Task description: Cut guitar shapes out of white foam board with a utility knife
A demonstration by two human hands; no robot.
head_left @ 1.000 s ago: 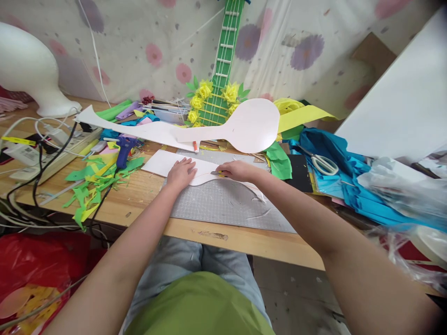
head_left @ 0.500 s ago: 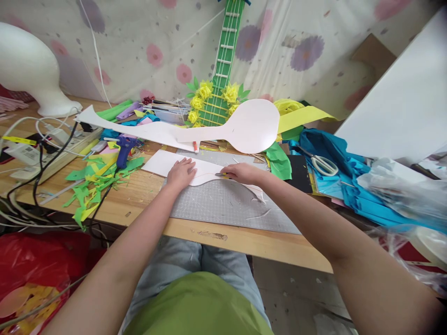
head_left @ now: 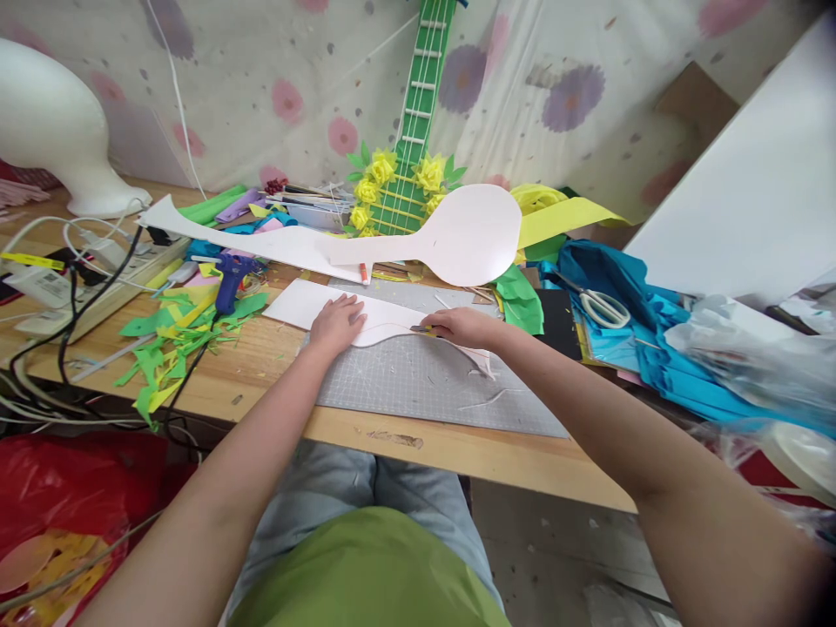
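Note:
A white foam board piece (head_left: 390, 320) with a faint drawn line and a curved near edge lies across the grey cutting mat (head_left: 392, 383). My left hand (head_left: 338, 323) presses down flat on the board, fingers stretched out. In my right hand (head_left: 461, 326), closed, is a utility knife (head_left: 425, 329); its tip sits at the board near the drawn line. A thin cut strip (head_left: 482, 364) hangs off the board's right end. Behind lie a white paddle-shaped cutout (head_left: 475, 235) and a long curved white piece (head_left: 280, 246).
A blue glue gun (head_left: 230, 283) stands left among green and yellow paper scraps (head_left: 157, 357), near a cabled power strip (head_left: 111, 292). Scissors (head_left: 604, 307) rest on blue paper at right. A green model guitar (head_left: 418, 131) with yellow flowers leans at the back.
My right hand has moved a little to the right with the knife along the board. My left hand stays pressed on the board.

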